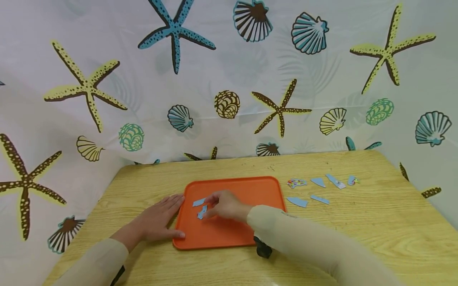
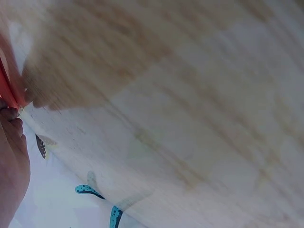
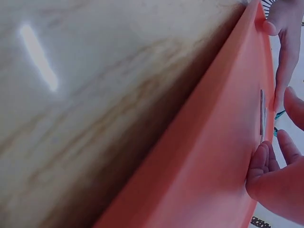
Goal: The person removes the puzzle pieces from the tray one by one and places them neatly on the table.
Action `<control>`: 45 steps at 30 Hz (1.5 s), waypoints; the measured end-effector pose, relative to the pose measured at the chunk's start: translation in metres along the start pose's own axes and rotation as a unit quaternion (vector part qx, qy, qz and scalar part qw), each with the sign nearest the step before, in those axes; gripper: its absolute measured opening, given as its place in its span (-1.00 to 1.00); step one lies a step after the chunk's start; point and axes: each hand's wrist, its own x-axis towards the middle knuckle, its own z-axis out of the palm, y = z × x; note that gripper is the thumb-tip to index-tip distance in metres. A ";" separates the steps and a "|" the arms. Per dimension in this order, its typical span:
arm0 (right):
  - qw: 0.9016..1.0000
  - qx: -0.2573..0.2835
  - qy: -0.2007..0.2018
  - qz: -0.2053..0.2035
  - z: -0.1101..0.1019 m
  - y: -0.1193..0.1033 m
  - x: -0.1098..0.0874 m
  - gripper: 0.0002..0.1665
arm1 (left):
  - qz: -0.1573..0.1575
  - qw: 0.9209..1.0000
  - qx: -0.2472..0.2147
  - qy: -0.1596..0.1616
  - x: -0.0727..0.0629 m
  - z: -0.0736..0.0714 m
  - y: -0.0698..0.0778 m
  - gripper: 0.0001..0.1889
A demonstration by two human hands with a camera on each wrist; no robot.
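An orange tray (image 1: 247,190) lies on a wooden table (image 1: 358,230). My left hand (image 1: 162,218) rests flat on the table with straight fingers, its fingertips against the tray's left rim (image 2: 7,88). My right hand (image 1: 222,205) reaches over the tray with curled fingers and pinches the end of a small blue puzzle piece (image 1: 202,212) that lies on the tray floor. A second blue piece (image 1: 198,202) lies just beyond it. In the right wrist view my curled fingers (image 3: 260,164) sit low on the tray (image 3: 209,156).
Several blue puzzle pieces lie on the table right of the tray, among them one printed side up (image 1: 296,183) and a long one (image 1: 335,181). A curtain printed with starfish and shells (image 1: 229,79) hangs behind the table. A small black object (image 1: 263,249) sits under my right forearm.
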 end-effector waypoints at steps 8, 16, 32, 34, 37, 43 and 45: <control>0.998 -0.052 0.018 -0.004 0.005 -0.002 0.000 -0.63 | 0.002 1.000 -0.001 0.005 0.000 0.002 0.000 0.19; 0.994 -0.102 0.031 -0.012 0.010 -0.003 -0.001 -0.64 | 0.005 1.000 -0.002 0.008 0.000 0.003 -0.001 0.18; 0.988 -0.150 0.039 -0.017 0.015 -0.002 0.003 -0.71 | 0.004 1.000 0.001 0.011 0.000 0.003 -0.002 0.17; 0.987 -0.152 0.040 -0.017 0.016 -0.002 0.003 -0.73 | 0.006 1.000 0.001 0.012 0.001 0.003 -0.002 0.17; 0.987 -0.154 0.042 -0.016 0.016 -0.001 0.003 -0.76 | 0.005 1.000 0.003 0.011 0.001 0.004 -0.002 0.17; 0.986 -0.163 0.045 -0.014 0.017 0.000 0.005 -0.73 | 0.005 1.000 0.004 0.009 0.001 0.003 -0.002 0.18; 0.985 -0.165 0.046 -0.013 0.017 0.001 0.006 -0.72 | 0.006 1.000 0.005 0.009 0.001 0.003 -0.001 0.18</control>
